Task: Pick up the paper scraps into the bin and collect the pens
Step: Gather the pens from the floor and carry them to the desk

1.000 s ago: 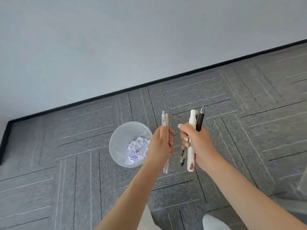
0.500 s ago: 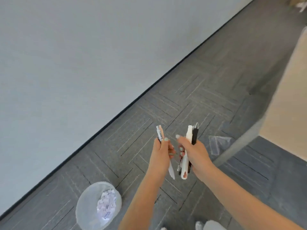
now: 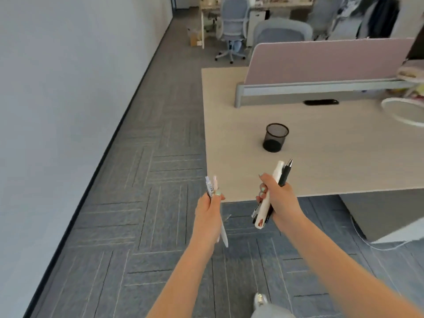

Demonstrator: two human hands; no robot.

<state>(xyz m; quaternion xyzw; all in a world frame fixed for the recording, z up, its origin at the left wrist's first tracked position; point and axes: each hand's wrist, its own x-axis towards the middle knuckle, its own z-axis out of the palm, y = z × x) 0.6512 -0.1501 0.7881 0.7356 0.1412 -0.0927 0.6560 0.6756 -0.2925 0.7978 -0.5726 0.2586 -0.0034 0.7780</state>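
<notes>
My left hand [image 3: 210,214] grips two pens [image 3: 211,185], one white with a black label and one pale pink, upright above the carpet. My right hand [image 3: 278,200] holds a bundle of pens [image 3: 281,174]: a thick white one, a black one and others poking out below the fist. Both hands hover just in front of the near corner of a light wooden desk [image 3: 332,161]. On the desk stands a black mesh pen cup [image 3: 275,137], beyond my right hand. The bin with paper scraps is out of view.
A pink divider panel [image 3: 325,60] crosses the desk behind the cup. A white ring-shaped object [image 3: 403,111] lies at the desk's right edge. Office chairs [image 3: 234,24] and other desks stand further back. A grey wall [image 3: 68,88] runs along the left of the carpeted aisle.
The view has swung up and right from the floor and bin to the desk. The bin has left the frame. Both hands keep their pens and have spread slightly apart.
</notes>
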